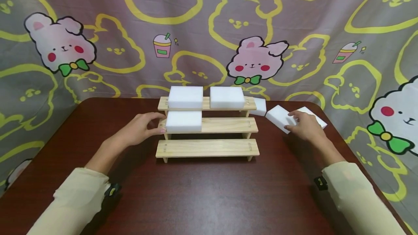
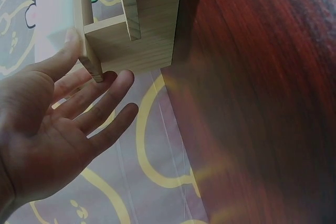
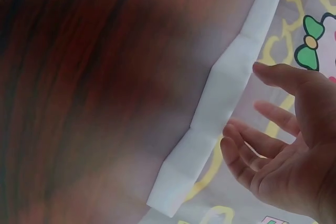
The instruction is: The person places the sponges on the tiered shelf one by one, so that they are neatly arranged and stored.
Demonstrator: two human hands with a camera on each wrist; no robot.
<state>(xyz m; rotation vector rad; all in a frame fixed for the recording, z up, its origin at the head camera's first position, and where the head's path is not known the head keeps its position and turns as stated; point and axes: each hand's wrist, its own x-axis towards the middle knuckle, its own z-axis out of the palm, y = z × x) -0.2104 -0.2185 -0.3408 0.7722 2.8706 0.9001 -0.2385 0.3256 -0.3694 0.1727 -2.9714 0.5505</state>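
A white block (image 1: 277, 116) is lying on the worktop (image 1: 202, 195) to the right of the wooden rack (image 1: 207, 148), between two similar blocks (image 1: 260, 106). The right hand (image 1: 307, 125) is hanging over it, thumb and fingers parted without clasping it; whether the fingertips are touching is hard to tell. The left hand (image 1: 142, 128) is holding nothing, its fingers spreading loosely and its thumb resting by the left end of the middle tier (image 1: 228, 124), touching or just beside another block (image 1: 184, 120). Judging by its matte, foam-like look, the white block is probably weighing little, gripping well against skin and yielding under pressure, denting sooner than breaking. Its opposite long sides, near mid-length, are probably offering the best place for a light pinch.
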